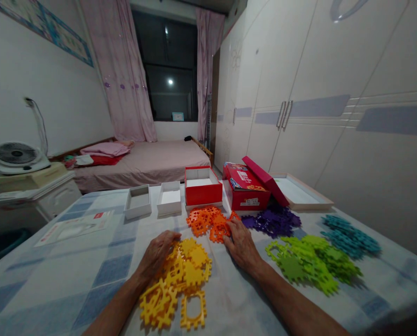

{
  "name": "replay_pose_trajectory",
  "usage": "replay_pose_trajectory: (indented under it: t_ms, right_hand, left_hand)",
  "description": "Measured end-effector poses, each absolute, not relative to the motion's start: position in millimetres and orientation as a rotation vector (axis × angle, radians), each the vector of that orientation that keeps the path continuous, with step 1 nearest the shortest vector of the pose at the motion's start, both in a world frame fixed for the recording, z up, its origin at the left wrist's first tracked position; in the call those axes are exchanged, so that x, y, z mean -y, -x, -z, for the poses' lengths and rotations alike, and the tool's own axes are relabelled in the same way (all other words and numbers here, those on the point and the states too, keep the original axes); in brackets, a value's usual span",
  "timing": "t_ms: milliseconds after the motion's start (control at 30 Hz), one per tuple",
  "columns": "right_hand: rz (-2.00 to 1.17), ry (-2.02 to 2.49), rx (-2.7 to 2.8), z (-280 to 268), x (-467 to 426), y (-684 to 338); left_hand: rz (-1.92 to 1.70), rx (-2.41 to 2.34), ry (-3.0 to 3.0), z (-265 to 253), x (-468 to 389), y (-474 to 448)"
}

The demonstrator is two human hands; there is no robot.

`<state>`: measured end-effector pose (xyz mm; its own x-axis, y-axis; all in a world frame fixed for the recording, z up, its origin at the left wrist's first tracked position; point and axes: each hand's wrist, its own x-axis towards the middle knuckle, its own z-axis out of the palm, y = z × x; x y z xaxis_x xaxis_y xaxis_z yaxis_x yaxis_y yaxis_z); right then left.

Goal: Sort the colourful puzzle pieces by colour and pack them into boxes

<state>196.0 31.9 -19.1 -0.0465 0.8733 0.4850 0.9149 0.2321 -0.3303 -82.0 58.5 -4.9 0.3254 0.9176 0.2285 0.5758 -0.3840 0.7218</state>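
Note:
My left hand (pixel 160 252) lies along the upper left edge of a pile of yellow plastic building pieces (pixel 190 266), fingers stretched forward and partly hidden from me. One yellow frame-shaped piece (pixel 193 310) sits apart at the near end of that pile. My right hand (pixel 241 242) rests at the right side of a heap of orange building pieces (pixel 206 221). Its fingertips touch the orange pieces, with the thumb held away from the fingers. Both hands seem to rest against the pieces rather than lift any.
To the right lie purple (pixel 274 221), lime green (pixel 313 261) and teal pieces (pixel 351 235). Behind stand two small white boxes (pixel 138 213), a red open box (pixel 203 193), a printed red box (pixel 248 198) and a shallow lid (pixel 329 205). A paper sheet (pixel 77 227) lies left.

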Motion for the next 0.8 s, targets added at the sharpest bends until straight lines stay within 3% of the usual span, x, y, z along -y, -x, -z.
replay_pose_trajectory:
  t_ms: [633, 800]
  right_hand:
    - [-0.033, 1.634, 1.897, 14.0, -26.2, -188.6]
    - [0.052, 1.526, 1.840, -15.9, -8.1, -198.0]
  left_hand:
    - [-0.827, -1.320, -2.116, 5.9, -65.6, 90.3]
    - [-0.825, -1.328, -2.107, 9.0, -67.9, 92.7]
